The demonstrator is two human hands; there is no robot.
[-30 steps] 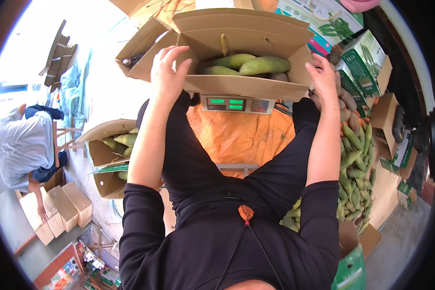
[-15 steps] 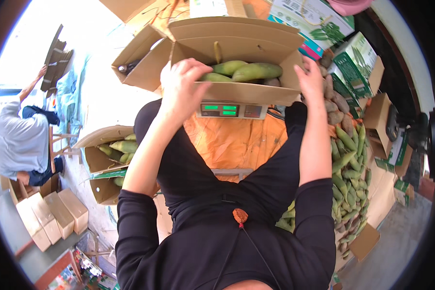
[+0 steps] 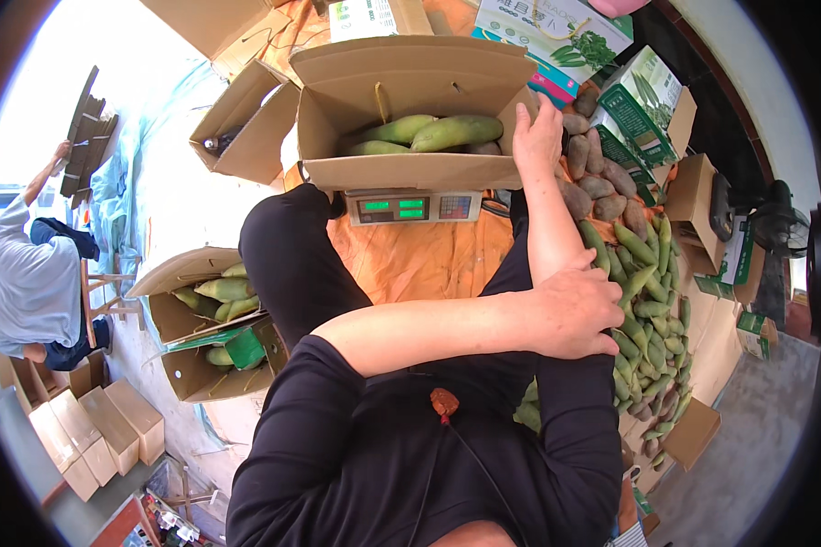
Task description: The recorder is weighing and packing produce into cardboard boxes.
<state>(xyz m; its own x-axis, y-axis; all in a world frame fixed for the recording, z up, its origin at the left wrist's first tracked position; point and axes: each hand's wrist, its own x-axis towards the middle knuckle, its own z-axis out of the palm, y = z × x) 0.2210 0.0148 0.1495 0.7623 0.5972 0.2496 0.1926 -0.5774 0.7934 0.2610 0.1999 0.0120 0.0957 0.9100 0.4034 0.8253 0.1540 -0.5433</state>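
Observation:
An open cardboard box [image 3: 401, 170] with several long green radishes [image 3: 456, 134] inside stands on a digital scale [image 3: 414, 208] lit with green digits. My right hand [image 3: 538, 141] is at the box's right wall, thumb on the inner side and fingers over the edge. Across my body reaches my left arm, and my left hand [image 3: 579, 308] lies over my right forearm by the elbow, its fingers curled round it. Close beyond those fingertips lies a heap of green radishes [image 3: 652, 310].
Brownish-red roots [image 3: 597, 187] lie beside printed cartons [image 3: 639, 114] at the right. Two radish boxes [image 3: 187, 314] stand at my left, a smaller open box [image 3: 237, 150] behind them. Far left, a person [image 3: 36, 283] holds up flat cardboard [image 3: 88, 146]. A black fan [image 3: 780, 223] stands at far right.
My left hand has left the box's left side and crossed over to my right forearm. My right hand has closed on the box's right wall. The view has shifted slightly.

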